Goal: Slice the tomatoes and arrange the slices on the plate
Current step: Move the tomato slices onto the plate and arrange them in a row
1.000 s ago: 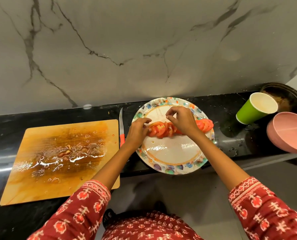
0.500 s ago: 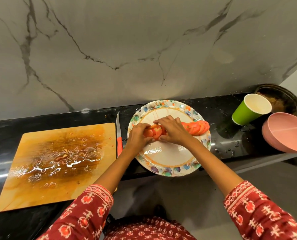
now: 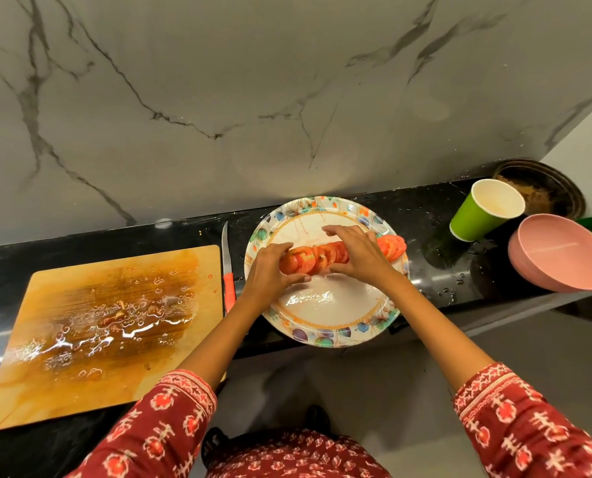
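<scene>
A row of red tomato slices (image 3: 317, 258) lies across the middle of a patterned plate (image 3: 325, 315) on the black counter. My left hand (image 3: 270, 274) cups the left end of the row, fingers curled round the slices. My right hand (image 3: 358, 253) rests over the middle of the row, thumb in front and fingers behind; more slices (image 3: 393, 246) show past it at the right. A knife (image 3: 228, 270) with an orange-red handle lies between the plate and a wet wooden cutting board (image 3: 104, 326).
A green paper cup (image 3: 484, 210) and a pink bowl (image 3: 560, 253) stand right of the plate, a dark round dish (image 3: 543, 191) behind them. A marble wall rises behind the narrow counter, whose front edge runs under the plate.
My right hand has lowered from a raised pinch onto the slices, its fingers spread over the row. My left hand has closed further round the row's left end.
</scene>
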A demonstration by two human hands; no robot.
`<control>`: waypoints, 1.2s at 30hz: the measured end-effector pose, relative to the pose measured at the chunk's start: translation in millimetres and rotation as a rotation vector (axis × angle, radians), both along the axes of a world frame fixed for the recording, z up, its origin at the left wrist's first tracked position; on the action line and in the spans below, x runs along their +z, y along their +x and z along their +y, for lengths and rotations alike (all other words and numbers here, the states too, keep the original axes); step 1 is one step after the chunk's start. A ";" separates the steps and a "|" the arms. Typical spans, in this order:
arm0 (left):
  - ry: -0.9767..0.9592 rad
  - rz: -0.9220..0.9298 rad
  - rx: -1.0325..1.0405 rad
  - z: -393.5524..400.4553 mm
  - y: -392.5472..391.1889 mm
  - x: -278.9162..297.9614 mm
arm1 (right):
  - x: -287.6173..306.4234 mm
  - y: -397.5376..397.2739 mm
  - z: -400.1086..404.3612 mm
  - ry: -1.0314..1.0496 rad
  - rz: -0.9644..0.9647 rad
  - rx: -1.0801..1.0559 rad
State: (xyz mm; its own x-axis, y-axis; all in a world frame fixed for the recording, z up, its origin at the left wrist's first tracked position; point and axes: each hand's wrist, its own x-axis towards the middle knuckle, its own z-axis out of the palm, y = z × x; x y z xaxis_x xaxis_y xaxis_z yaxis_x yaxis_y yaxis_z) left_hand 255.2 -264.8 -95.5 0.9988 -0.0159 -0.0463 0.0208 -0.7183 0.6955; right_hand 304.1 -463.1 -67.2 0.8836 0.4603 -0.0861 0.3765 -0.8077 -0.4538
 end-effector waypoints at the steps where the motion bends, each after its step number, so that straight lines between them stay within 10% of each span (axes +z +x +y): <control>1: 0.017 -0.003 -0.003 -2.2 0.7 0.3 | -0.3 0.1 -2.3 0.004 0.001 -0.008; 36: 0.052 -0.020 -0.050 -5.9 10.6 6.0 | 1.1 -2.3 32.0 -0.038 0.009 0.204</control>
State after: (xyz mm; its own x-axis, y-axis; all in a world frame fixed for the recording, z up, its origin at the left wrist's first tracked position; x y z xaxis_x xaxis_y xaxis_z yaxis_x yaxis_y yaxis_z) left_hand 265.9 -270.7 -89.5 0.9976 -0.0635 -0.0280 -0.0295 -0.7532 0.6571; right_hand 301.8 -431.1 -66.1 0.7717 0.6257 -0.1141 0.5302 -0.7319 -0.4280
